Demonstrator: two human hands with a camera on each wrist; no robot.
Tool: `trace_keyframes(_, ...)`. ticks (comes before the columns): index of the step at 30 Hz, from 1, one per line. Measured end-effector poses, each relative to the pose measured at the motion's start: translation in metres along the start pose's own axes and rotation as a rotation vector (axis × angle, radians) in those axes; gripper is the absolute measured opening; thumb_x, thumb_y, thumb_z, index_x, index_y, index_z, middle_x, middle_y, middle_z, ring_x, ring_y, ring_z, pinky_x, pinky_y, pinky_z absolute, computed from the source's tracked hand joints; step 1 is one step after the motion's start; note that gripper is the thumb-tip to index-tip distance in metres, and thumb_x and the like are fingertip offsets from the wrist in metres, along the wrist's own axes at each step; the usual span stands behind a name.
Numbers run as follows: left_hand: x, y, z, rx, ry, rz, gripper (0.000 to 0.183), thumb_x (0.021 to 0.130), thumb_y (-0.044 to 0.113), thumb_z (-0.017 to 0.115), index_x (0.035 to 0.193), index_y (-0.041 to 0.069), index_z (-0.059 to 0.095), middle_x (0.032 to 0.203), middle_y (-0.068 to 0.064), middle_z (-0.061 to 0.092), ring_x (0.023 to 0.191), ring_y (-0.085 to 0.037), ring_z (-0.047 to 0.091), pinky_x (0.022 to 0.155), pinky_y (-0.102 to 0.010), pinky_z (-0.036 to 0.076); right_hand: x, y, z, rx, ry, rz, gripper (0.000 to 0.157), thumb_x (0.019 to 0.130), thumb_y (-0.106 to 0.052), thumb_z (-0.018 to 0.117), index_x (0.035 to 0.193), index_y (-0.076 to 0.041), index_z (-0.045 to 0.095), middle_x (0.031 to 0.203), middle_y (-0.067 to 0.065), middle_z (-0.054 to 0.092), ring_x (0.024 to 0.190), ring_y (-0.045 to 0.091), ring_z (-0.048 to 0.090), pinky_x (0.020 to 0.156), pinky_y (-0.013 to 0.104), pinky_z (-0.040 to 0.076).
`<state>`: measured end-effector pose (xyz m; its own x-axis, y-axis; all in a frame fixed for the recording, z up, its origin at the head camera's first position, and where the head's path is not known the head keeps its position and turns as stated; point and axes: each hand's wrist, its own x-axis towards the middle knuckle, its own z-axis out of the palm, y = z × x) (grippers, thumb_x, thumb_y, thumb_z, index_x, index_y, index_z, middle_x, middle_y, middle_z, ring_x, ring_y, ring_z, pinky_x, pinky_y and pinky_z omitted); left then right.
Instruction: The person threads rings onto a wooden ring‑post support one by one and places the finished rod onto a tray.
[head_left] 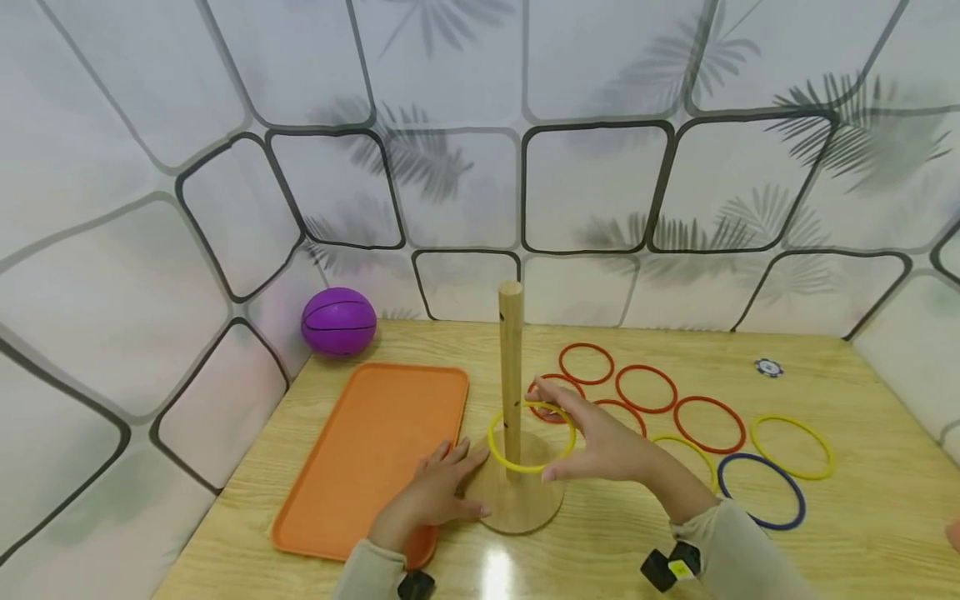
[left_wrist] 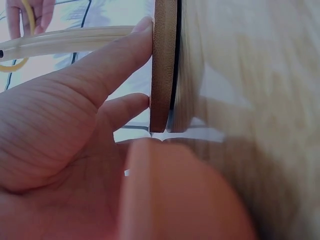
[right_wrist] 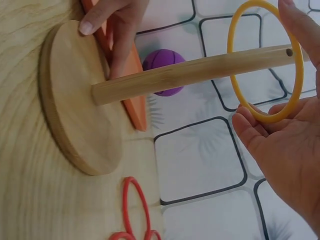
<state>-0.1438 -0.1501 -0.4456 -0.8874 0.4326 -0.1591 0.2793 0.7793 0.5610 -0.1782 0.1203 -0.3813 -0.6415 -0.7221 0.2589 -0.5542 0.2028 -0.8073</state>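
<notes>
A wooden post (head_left: 511, 358) stands upright on a round wooden base (head_left: 517, 512). My right hand (head_left: 607, 440) holds a yellow ring (head_left: 574, 433) between thumb and fingers. The ring encircles the post, above the base, and the right wrist view shows the post passing through the ring (right_wrist: 235, 82). On the base's left side rests my left hand (head_left: 438, 493), fingers spread. Its thumb and a fingertip touch the base's top face (left_wrist: 164, 75) in the left wrist view. The left hand's remaining fingers are partly hidden there by a blurred orange edge (left_wrist: 175, 200).
An orange tray (head_left: 390, 417) lies left of the base, partly beneath my left hand. Behind it is a purple ball (head_left: 339, 323). Several red rings (head_left: 675, 408), two yellow rings (head_left: 831, 458) and a blue ring (head_left: 801, 508) lie right. A chip (head_left: 768, 367) sits farther back.
</notes>
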Motion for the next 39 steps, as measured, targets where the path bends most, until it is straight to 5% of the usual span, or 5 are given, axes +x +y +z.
trace_keyframes(7,0.002,-0.003,0.001,0.004,-0.003,0.027,0.079,0.079,0.038,0.074,0.144,0.008,0.040,0.149,-0.027,0.027,0.138,-0.049,0.012,0.108,-0.064,0.013,-0.005,0.015,0.011,0.037,-0.021,0.039,0.102,0.079,-0.022,0.077,0.151,-0.001,0.009,0.147,0.020,0.032,0.131,0.038,0.037,0.107,0.037,0.034)
trace_keyframes(39,0.003,-0.006,0.004,0.009,0.015,0.038,0.079,0.078,0.040,0.075,0.143,0.009,0.042,0.149,-0.028,0.027,0.137,-0.051,0.013,0.107,-0.063,0.017,-0.017,0.058,0.047,-0.098,-0.026,0.169,0.109,0.074,-0.041,0.080,0.149,0.004,0.014,0.142,0.020,0.037,0.125,0.036,0.043,0.101,0.049,0.038)
